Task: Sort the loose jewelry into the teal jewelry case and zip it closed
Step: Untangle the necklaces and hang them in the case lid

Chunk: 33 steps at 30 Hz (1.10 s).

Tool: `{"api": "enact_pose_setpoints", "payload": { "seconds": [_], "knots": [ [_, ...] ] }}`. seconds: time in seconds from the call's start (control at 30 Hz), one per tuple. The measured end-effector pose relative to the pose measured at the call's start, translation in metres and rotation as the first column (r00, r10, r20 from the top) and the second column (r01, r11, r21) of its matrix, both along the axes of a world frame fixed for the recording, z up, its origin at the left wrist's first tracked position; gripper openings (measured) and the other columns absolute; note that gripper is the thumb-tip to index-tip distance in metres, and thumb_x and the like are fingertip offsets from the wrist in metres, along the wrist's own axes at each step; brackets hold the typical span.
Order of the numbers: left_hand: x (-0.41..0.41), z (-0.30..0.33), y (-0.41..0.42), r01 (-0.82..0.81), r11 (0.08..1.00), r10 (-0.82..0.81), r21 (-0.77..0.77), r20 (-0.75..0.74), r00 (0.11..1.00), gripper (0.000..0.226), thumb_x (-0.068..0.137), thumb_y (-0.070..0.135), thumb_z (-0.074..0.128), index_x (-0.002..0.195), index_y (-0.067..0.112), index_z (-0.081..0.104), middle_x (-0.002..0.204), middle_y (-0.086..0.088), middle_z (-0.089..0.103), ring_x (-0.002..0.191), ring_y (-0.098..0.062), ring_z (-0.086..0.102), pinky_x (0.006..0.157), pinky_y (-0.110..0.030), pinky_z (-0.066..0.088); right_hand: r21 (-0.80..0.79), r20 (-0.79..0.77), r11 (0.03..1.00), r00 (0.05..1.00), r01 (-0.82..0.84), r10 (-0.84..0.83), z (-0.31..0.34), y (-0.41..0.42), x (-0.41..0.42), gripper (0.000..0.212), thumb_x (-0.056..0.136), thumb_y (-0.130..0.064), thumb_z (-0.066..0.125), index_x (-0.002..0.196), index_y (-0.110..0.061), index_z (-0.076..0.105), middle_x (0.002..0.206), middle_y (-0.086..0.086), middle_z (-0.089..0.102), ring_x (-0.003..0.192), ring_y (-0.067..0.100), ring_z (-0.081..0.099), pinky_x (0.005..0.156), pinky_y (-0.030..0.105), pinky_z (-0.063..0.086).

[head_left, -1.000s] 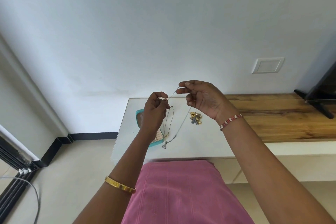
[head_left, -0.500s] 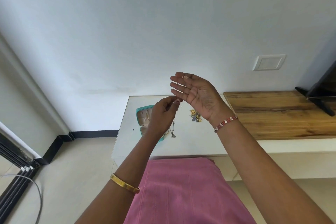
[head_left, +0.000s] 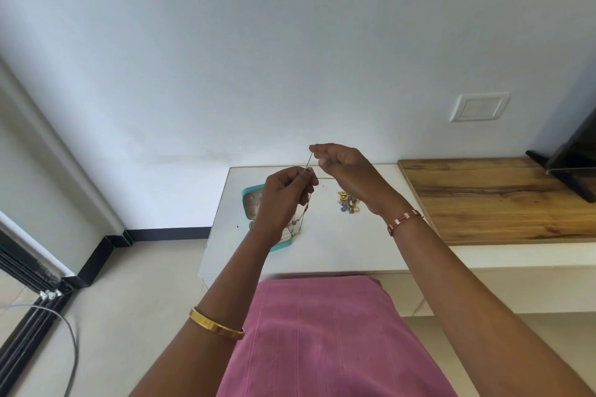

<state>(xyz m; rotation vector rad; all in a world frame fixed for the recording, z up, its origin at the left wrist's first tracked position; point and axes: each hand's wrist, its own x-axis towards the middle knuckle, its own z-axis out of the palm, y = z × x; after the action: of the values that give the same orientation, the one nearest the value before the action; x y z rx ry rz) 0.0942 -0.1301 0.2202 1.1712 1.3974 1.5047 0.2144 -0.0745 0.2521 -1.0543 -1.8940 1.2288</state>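
I hold a thin chain necklace point(head_left: 308, 162) up over the white table point(head_left: 322, 251). My left hand point(head_left: 283, 200) pinches one part of the chain, and my right hand point(head_left: 343, 167) pinches it a little higher. The rest of the chain hangs down below my left hand toward the open teal jewelry case point(head_left: 253, 201), which lies on the table's left side, mostly hidden behind my left hand and wrist. A small pile of gold and blue loose jewelry point(head_left: 347, 202) lies on the table just under my right hand.
A wooden shelf top point(head_left: 496, 200) adjoins the table on the right, with a black stand point(head_left: 571, 177) at its far end. A wall switch plate point(head_left: 479, 106) is above it. My pink garment point(head_left: 322, 338) fills the foreground. A cable point(head_left: 69, 332) lies on the floor at left.
Half a second ago my right hand was open, palm up, beside my left. It has now closed and pinches the chain above my left hand, drawing a short length taut.
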Motion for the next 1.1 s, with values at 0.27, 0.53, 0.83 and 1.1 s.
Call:
{"api": "enact_pose_setpoints", "payload": {
  "seconds": [0.27,0.53,0.83,1.1],
  "knots": [
    [-0.01,0.001,-0.001,0.032,0.999,-0.028,-0.023,0.166,0.986,0.031,0.095,0.015,0.047,0.067,0.01,0.059,0.058,0.003,0.057,0.049,-0.011,0.046,0.052,-0.021,0.039,-0.025,0.232,0.999,0.972,-0.029,0.034,-0.016,-0.002,0.008,0.023,0.096,-0.018,0.045,0.109,-0.012,0.063,0.068,0.002,0.06,0.055,-0.002,0.051,0.045,0.004,0.033],
    [-0.012,0.002,-0.003,0.096,0.995,-0.083,-0.026,0.303,0.949,0.029,0.096,0.012,0.042,0.072,0.007,0.058,0.059,-0.001,0.06,0.047,-0.011,0.048,0.049,-0.018,0.04,-0.12,0.165,0.988,0.98,-0.094,0.113,-0.02,-0.008,0.014,0.02,0.094,-0.017,0.05,0.104,-0.01,0.067,0.078,0.004,0.062,0.066,0.008,0.054,0.051,0.005,0.038],
    [-0.011,0.001,-0.003,0.167,0.984,-0.141,-0.063,0.304,0.942,0.03,0.096,0.011,0.04,0.074,0.007,0.058,0.057,-0.003,0.061,0.048,-0.012,0.049,0.051,-0.02,0.042,-0.12,0.049,0.986,0.991,-0.119,0.126,-0.014,-0.012,0.01,0.009,0.087,-0.011,0.061,0.079,-0.015,0.062,0.071,-0.005,0.059,0.061,-0.005,0.054,0.044,0.001,0.033],
    [-0.017,-0.008,-0.002,0.126,0.976,-0.076,-0.177,0.263,0.962,0.025,0.095,0.01,0.043,0.081,0.008,0.063,0.061,-0.003,0.063,0.052,-0.013,0.057,0.054,-0.021,0.049,-0.239,-0.209,0.959,0.972,-0.154,0.104,-0.023,-0.001,0.007,0.02,0.086,0.003,0.053,0.07,-0.006,0.062,0.073,0.01,0.065,0.073,0.02,0.061,0.079,0.032,0.05]
  ]
}}
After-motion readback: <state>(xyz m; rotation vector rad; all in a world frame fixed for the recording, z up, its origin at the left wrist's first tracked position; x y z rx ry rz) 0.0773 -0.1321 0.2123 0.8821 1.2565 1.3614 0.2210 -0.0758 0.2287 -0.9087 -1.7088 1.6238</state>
